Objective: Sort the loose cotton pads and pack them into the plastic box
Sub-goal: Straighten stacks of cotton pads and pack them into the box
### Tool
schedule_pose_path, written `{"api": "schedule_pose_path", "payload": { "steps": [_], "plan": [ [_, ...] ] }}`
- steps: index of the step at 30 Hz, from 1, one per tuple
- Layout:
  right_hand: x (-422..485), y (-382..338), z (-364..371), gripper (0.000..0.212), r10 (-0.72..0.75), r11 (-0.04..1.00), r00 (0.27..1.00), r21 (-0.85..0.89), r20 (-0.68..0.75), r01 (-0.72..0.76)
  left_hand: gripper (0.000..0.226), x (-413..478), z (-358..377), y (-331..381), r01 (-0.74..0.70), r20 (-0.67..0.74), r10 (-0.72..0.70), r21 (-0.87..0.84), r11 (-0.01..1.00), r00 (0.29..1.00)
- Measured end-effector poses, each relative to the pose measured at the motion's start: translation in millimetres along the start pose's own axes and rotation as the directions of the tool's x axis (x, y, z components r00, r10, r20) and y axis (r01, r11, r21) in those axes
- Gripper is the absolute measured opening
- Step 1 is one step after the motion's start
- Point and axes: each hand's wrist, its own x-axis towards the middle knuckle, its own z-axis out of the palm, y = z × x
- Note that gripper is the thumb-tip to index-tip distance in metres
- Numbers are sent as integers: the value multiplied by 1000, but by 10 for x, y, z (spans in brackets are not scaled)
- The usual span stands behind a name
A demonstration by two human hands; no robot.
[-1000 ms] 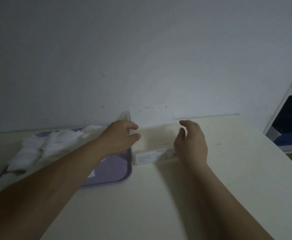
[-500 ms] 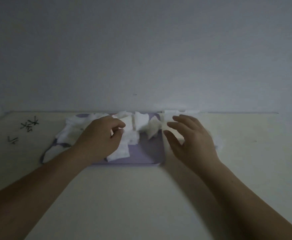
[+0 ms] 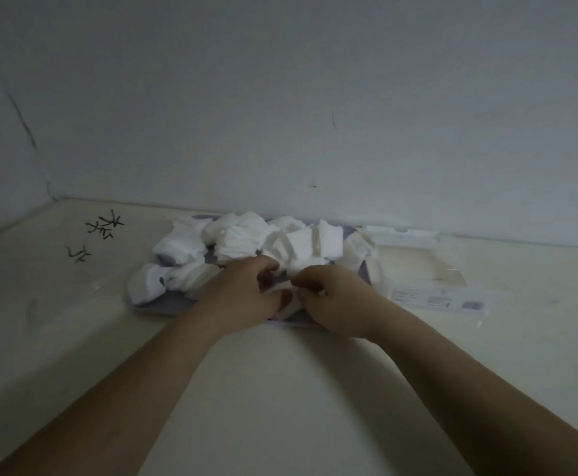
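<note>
A heap of loose white cotton pads [image 3: 246,242] lies on a lilac tray [image 3: 164,304] near the wall. Both hands sit at the tray's front edge, close together. My left hand [image 3: 243,293] has its fingers curled down onto pads, and my right hand [image 3: 332,300] curls its fingers on the same small clump of pads [image 3: 286,300] between them. The clear plastic box [image 3: 425,273] stands open just right of the tray, its lid tipped back against the wall and a label on its front wall. The inside of the box looks bare.
The pale table [image 3: 280,389] meets a grey wall at the back and a corner at far left. Black marks [image 3: 104,226] are drawn on the tabletop left of the tray.
The view has swung left from the box to the tray. My right hand left the box side and came onto the tray; both hands now curl on pads at its front.
</note>
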Motion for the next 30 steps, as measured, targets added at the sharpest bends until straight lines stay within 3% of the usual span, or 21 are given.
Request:
{"api": "schedule_pose_path", "payload": {
  "steps": [2,4,6,7,9,11,13,17,20,22,24,26,28,30],
  "plan": [
    [82,3,-76,25,52,998,995,42,-84,-49,54,-5,12,-63,2,36,1,-80,997,999],
    [183,32,-188,31,87,996,938,51,-335,-74,41,11,12,-118,-3,62,11,-130,992,998],
    [280,61,-319,12,103,995,857,54,-505,-87,21,10,23,-121,-15,63,25,-162,987,998],
    [349,78,-379,25,115,992,869,14,-481,-124,17,1,23,-101,-12,52,22,-193,981,998],
    [497,106,-468,70,139,976,945,-122,-295,-182,15,5,26,-83,13,14,-9,-291,957,1000],
    [630,115,-498,84,186,968,974,-146,-133,-205,16,14,10,-96,34,-26,-48,-397,917,999],
    [712,165,-519,75,223,971,973,-75,-64,-227,16,3,-31,-88,34,-53,-70,-499,866,996],
    [718,257,-583,56,187,978,974,-64,-125,-196,17,23,-84,-128,49,-62,-120,-664,746,991],
    [631,236,-658,37,147,988,956,1,-255,-152,15,52,-93,-146,38,-74,-124,-695,718,990],
    [531,154,-721,25,159,979,903,185,-399,-91,14,45,-92,-141,2,-107,-118,-729,684,987],
    [401,79,-706,14,267,850,869,526,-417,-9,14,16,-105,-105,-32,-122,-103,-784,620,987],
    [269,39,-541,15,326,667,904,745,-277,-12,16,-14,-117,-91,-50,-135,-102,-809,585,986],
    [196,98,-271,20,331,517,935,853,-124,-70,19,-47,-126,-74,-52,-129,-96,-820,570,987],
    [184,180,-51,20,344,431,937,896,-54,-106,24,-70,-132,-66,-60,-127,-68,-793,607,990]
  ]
}}
